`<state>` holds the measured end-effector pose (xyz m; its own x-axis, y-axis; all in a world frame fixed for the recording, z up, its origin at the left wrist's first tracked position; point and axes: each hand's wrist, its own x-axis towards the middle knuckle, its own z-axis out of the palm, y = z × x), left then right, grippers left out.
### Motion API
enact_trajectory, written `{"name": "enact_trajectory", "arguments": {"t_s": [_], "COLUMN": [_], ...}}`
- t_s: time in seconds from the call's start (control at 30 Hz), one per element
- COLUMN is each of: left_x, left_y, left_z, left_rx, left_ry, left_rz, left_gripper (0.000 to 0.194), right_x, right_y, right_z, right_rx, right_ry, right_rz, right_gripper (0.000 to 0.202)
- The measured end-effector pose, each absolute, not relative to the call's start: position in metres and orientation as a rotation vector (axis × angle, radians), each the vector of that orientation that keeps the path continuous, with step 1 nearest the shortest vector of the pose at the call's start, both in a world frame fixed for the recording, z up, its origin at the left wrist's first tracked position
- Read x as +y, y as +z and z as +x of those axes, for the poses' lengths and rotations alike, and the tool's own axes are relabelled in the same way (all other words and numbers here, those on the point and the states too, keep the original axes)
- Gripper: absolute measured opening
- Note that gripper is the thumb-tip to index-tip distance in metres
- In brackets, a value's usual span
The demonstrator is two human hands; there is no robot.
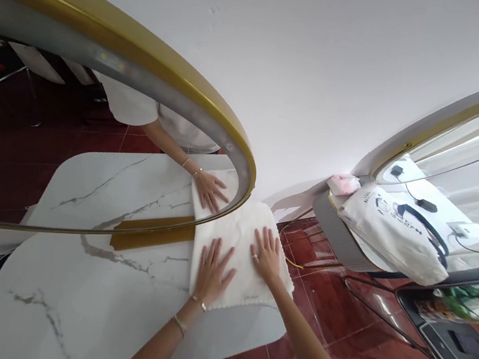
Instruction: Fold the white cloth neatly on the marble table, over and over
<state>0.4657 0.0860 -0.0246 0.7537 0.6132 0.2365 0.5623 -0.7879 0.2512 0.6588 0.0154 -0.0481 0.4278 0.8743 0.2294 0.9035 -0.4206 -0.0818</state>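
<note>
A white cloth (243, 235) with a scalloped edge lies spread over the right end of a white marbled table (101, 303). Flat on the cloth's left part rests my left hand (212, 275), fingers apart, with bracelets at the wrist. My right hand (267, 255), wearing a ring, presses on the cloth farther right, its fingers also spread. Neither hand grips anything. Small dark marks show near the cloth's lower edge.
A gold-framed mirror (215, 100) stands against the wall at the table's far side, reflecting an arm and the tabletop. To the right, a side table holds a white bag (390, 228) and a pink packet (344, 184). A dark chair (459, 342) stands nearer.
</note>
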Motion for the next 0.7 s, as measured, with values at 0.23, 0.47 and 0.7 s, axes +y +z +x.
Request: {"name": "enact_trajectory", "arguments": {"t_s": [0.23,0.47,0.7], "left_x": [0.083,0.012,0.015], "left_y": [-0.026,-0.021,-0.030], "left_z": [0.462,0.411,0.400], "left_rx": [0.826,0.668,0.750], "left_ry": [0.448,0.369,0.494], "left_rz": [2.773,2.736,2.670], "left_gripper": [0.064,0.078,0.068], "right_x": [0.001,-0.101,-0.107], "right_y": [-0.045,-0.042,-0.053], "right_z": [0.656,0.591,0.572], "right_rx": [-1.651,-1.664,-1.601], "right_ry": [-0.187,-0.143,-0.241], "right_rz": [-2.316,-2.406,-2.393], "right_gripper": [0.042,0.066,0.063]}}
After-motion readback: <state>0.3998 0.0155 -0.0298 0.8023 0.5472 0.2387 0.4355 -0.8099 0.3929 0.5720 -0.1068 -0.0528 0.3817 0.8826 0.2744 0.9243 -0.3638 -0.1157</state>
